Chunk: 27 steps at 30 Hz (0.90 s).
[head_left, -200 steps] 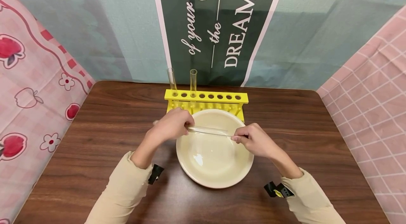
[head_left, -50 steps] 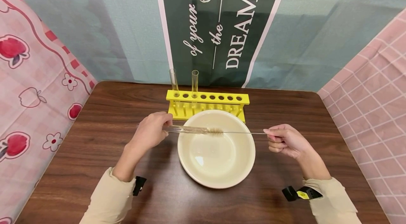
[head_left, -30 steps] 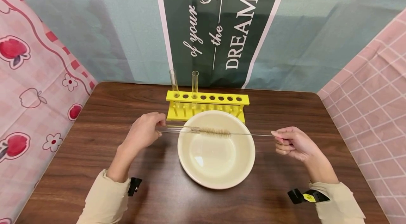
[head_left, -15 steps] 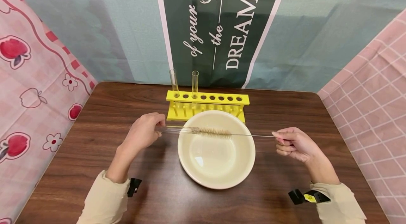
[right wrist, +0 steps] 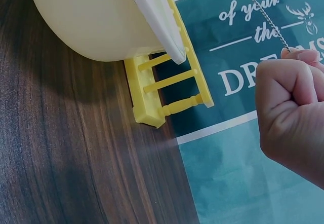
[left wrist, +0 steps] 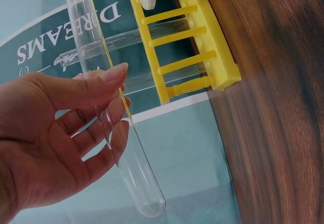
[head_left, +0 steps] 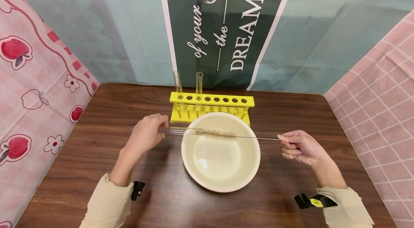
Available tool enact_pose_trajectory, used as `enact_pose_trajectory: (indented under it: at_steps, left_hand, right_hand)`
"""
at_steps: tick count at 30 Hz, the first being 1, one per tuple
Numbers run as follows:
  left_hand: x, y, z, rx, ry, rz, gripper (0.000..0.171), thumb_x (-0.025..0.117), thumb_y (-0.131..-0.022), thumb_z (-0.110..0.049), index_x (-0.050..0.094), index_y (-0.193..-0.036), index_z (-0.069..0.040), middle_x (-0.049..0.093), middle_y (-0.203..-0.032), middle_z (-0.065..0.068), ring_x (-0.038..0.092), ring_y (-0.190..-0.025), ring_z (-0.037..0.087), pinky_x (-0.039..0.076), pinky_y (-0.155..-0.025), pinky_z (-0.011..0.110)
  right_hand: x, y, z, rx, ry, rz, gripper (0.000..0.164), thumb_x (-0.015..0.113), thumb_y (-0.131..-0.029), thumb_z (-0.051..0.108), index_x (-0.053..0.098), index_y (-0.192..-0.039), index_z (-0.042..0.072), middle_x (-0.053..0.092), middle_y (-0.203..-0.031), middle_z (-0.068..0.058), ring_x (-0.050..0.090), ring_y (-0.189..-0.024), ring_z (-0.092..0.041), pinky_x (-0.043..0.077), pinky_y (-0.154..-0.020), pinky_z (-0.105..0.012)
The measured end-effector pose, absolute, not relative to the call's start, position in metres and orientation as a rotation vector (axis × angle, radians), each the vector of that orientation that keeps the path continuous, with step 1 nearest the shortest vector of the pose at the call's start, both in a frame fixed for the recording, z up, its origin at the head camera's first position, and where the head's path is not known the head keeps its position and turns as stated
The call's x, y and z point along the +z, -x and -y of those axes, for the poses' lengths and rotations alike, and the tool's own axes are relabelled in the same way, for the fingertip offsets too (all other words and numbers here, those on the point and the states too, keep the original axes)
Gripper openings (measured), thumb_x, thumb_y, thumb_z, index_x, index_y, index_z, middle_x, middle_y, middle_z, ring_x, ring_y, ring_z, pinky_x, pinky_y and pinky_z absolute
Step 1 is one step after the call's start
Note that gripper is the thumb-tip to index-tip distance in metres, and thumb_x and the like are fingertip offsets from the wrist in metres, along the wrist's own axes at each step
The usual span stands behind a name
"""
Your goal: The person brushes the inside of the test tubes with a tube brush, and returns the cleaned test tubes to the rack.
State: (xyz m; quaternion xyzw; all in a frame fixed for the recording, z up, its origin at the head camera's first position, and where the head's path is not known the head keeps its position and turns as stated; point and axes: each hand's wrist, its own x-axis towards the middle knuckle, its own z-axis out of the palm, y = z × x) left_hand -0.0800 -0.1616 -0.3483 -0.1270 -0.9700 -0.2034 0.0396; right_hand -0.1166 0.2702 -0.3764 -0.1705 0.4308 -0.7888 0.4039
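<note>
My left hand [head_left: 143, 134] holds a clear glass test tube [head_left: 178, 132] sideways over the left rim of the cream basin [head_left: 220, 181]. In the left wrist view, thumb and fingers wrap the tube's middle, and its rounded end [left wrist: 147, 201] sticks out past them. Most of the tan bristles of a test tube brush [head_left: 220, 135] show outside the tube's mouth; the tip is still within the mouth. To the right of the basin, my right hand [head_left: 300, 147] pinches the brush's twisted wire handle [right wrist: 263, 13] between thumb and forefinger, other fingers curled.
Behind the basin stands a yellow test tube rack [head_left: 211, 103], partly hidden by the basin's far rim. Two clear test tubes, one at the far left [head_left: 177, 82] and another [head_left: 198, 84] nearby, stand in it. A printed cloth hangs behind the brown table [head_left: 284, 113].
Earlier the hands were closer together, with the brush deep in the tube. They have moved apart and most of the bristles have come out. Over the last second there is hardly any movement.
</note>
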Motion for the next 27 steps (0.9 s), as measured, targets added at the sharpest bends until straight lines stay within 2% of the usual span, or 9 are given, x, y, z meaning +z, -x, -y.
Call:
enact_pose_trajectory:
  at_steps: [15, 21, 27]
  left_hand:
    - [-0.349, 0.081, 0.167, -0.629, 0.389, 2.985, 0.026, 0.069, -0.063, 0.012, 0.057, -0.074, -0.009, 0.056, -0.076, 0.003, 0.053, -0.069, 0.021, 0.044, -0.058, 0.038]
    - [-0.346, 0.077, 0.177, -0.646, 0.35, 2.971, 0.029, 0.069, -0.062, 0.014, 0.056, -0.075, -0.008, 0.055, -0.075, 0.005, 0.051, -0.066, 0.021, 0.042, -0.057, 0.038]
    - [-0.347, 0.079, 0.17, -0.651, 0.376, 3.0, 0.027, 0.069, -0.063, 0.012, 0.057, -0.076, -0.008, 0.056, -0.077, 0.005, 0.051, -0.069, 0.021, 0.043, -0.059, 0.038]
  right_hand:
    - [-0.376, 0.118, -0.276, -1.996, 0.498, -1.03, 0.041, 0.01, -0.095, -0.008, 0.04, -0.067, -0.003, 0.012, -0.053, -0.002, 0.008, -0.041, -0.011, 0.012, -0.044, -0.024]
    - [-0.377, 0.118, -0.291, -2.052, 0.537, -0.855, 0.038, 0.006, -0.095, -0.007, 0.034, -0.069, -0.008, 0.013, -0.053, -0.001, 0.01, -0.042, -0.011, 0.012, -0.045, -0.026]
    - [-0.38, 0.119, -0.29, -2.028, 0.556, -0.854, 0.036, 0.006, -0.095, -0.007, 0.032, -0.07, -0.008, 0.014, -0.055, -0.002, 0.01, -0.042, -0.011, 0.013, -0.046, -0.025]
